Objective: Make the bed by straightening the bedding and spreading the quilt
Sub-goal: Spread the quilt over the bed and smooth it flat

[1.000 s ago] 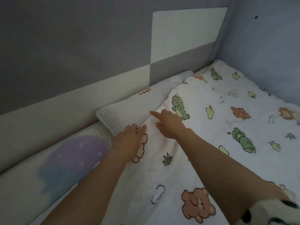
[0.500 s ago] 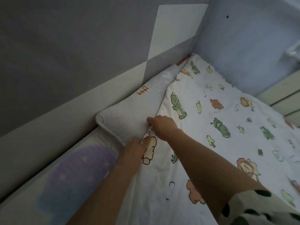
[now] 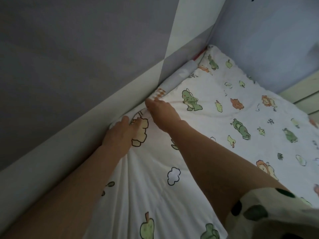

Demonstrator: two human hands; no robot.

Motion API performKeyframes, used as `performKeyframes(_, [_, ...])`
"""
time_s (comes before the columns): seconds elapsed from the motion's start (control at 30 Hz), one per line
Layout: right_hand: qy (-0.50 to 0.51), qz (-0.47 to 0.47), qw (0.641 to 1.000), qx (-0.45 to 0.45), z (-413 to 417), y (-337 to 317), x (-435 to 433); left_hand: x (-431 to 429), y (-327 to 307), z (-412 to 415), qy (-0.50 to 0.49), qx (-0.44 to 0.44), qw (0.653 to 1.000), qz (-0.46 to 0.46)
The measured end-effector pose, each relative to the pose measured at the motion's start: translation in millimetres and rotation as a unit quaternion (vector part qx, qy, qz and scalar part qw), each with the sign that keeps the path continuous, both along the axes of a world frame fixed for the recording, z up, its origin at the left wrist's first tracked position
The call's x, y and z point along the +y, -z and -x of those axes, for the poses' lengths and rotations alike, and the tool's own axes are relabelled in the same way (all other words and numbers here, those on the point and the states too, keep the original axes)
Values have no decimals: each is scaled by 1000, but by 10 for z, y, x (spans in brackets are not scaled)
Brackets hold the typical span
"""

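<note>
Nearest, a cream sleeve with dark green spots (image 3: 267, 209) is covering the right upper arm. Both bare forearms are reaching forward over the white quilt printed with cartoon dinosaurs, lions, bears and apples (image 3: 146, 195). The quilt is lying spread across the bed and filling it up to the pale padded side panel (image 3: 69, 149).

The left hand (image 3: 122, 133) is resting on the quilt's edge against that panel. Creases are fanning out from it and its fingertips are sinking into the fold, so I cannot tell whether its grip is closed.

Just beyond it, the right hand (image 3: 162, 111) is lying on the same edge with its fingers (image 3: 150, 102) straight and its grip open. They are touching an orange checked patch (image 3: 159, 93) on the long grey-white pillow (image 3: 181, 73). The pillow is sitting wedged between quilt and panel, running toward the far corner, where the blue-grey end wall (image 3: 267, 40) is closing in the bed.
</note>
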State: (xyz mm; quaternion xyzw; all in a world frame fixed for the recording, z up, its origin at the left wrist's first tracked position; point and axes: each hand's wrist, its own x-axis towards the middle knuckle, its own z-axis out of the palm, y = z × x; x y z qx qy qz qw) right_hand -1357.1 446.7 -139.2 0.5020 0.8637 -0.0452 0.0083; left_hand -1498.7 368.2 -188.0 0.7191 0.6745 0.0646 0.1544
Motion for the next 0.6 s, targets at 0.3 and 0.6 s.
performKeyframes(0.3, [-12, 75, 997, 7, -128, -24, -232, -340, 216, 231, 29, -65, 997, 40])
performKeyframes(0.6, [-91, 65, 994, -6, 60, -52, -945, -1487, 173, 663, -5, -63, 986, 152])
